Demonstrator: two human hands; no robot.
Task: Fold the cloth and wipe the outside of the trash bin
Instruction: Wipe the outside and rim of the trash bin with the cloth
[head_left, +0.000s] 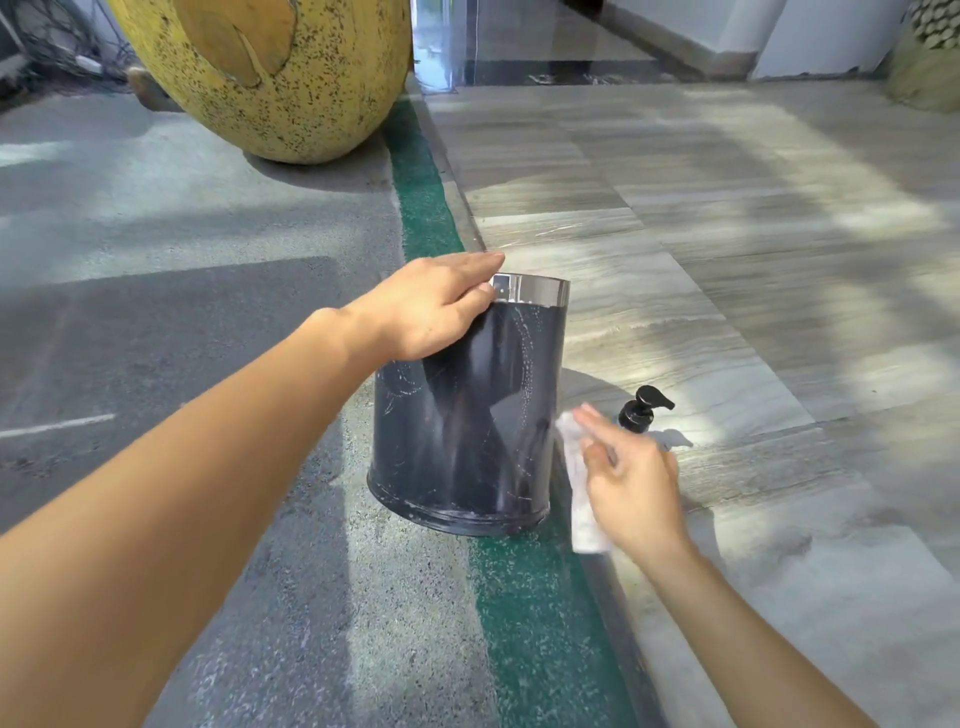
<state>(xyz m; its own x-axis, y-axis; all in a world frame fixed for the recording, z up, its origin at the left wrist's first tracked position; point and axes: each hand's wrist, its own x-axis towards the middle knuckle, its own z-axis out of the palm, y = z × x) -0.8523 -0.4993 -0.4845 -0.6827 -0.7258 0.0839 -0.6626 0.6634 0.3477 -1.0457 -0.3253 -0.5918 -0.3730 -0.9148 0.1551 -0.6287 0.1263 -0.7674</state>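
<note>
A: Can you see all of the big yellow speckled round pot (291, 78)?

B: No. The top edge cuts it off.

A: And the clear pump bottle with the black top (644, 410)?

B: The right hand (636, 486) hides most of it. The folded white cloth (581, 499) is blurry, and part sits behind the fingers.

A: The dark round metal trash bin with the shiny silver rim (467, 415)?

B: The left hand (431, 306) covers its near-left top. I can't see inside. Both arms run off the bottom edge.

No readable text, label, brand, number or sign anywhere in view.
</note>
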